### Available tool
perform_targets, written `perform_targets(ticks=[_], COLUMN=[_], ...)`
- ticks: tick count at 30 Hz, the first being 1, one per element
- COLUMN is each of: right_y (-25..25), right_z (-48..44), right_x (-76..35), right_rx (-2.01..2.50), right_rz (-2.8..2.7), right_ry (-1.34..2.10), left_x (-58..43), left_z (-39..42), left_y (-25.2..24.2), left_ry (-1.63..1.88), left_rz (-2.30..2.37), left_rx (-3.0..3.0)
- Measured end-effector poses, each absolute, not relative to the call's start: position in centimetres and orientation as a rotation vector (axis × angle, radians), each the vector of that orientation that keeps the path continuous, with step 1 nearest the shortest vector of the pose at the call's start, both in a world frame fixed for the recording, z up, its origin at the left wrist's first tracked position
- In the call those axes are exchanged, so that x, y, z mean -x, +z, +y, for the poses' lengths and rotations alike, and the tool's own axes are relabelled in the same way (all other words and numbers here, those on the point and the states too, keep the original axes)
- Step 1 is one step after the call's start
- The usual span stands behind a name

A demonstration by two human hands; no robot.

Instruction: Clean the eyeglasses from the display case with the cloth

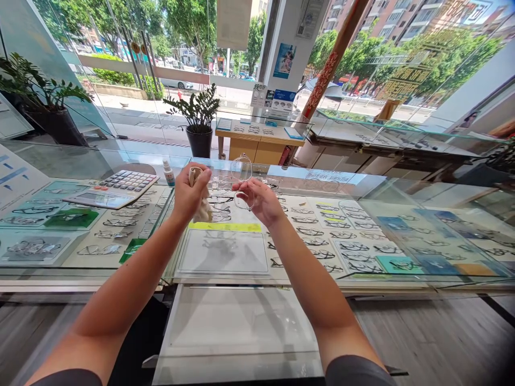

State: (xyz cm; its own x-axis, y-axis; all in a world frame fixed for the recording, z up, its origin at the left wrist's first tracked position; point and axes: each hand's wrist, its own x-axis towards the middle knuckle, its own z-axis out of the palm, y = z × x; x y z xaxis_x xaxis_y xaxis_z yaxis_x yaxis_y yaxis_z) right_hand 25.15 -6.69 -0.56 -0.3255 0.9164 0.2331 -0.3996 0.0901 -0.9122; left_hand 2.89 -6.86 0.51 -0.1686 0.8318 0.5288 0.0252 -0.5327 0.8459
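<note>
My left hand (190,188) is closed around a crumpled beige cloth (202,212), which hangs out below the fingers. In my right hand (263,200) is a pair of glasses (241,167) with thin, round, pale rims. One rim stands upright above the fingers and the other is pinched at the fingertips. Both hands are raised above the glass display counter (221,280), a short gap apart, and the cloth does not touch the glasses. Under the glass lie rows of spectacle frames (311,231).
A large calculator (124,185) lies on the counter at the left, beside a small white spray bottle (168,172). A potted plant (200,140) stands beyond the counter near the window. A second display case (261,134) is behind it. Below my arms is a pale, flat surface (241,321).
</note>
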Motion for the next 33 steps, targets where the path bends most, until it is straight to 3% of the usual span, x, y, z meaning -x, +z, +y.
perform_targets(ticks=[8, 23, 33], right_y=[-0.3, 0.3, 7.3], right_z=[-6.3, -5.7, -7.0], right_x=[-26.7, -27.1, -27.3], right_rx=[0.577, 0.629, 0.584], right_rz=[-1.477, -1.62, -1.812], right_ry=[1.609, 1.482, 1.292], left_x=[-2.6, -2.1, -1.9], left_z=[-6.8, -7.3, -8.4], left_y=[0.4, 0.5, 6.2], left_ry=[1.603, 1.58, 1.684], left_rz=[0.997, 1.138, 1.07], left_rx=[-2.227, -2.608, -2.689])
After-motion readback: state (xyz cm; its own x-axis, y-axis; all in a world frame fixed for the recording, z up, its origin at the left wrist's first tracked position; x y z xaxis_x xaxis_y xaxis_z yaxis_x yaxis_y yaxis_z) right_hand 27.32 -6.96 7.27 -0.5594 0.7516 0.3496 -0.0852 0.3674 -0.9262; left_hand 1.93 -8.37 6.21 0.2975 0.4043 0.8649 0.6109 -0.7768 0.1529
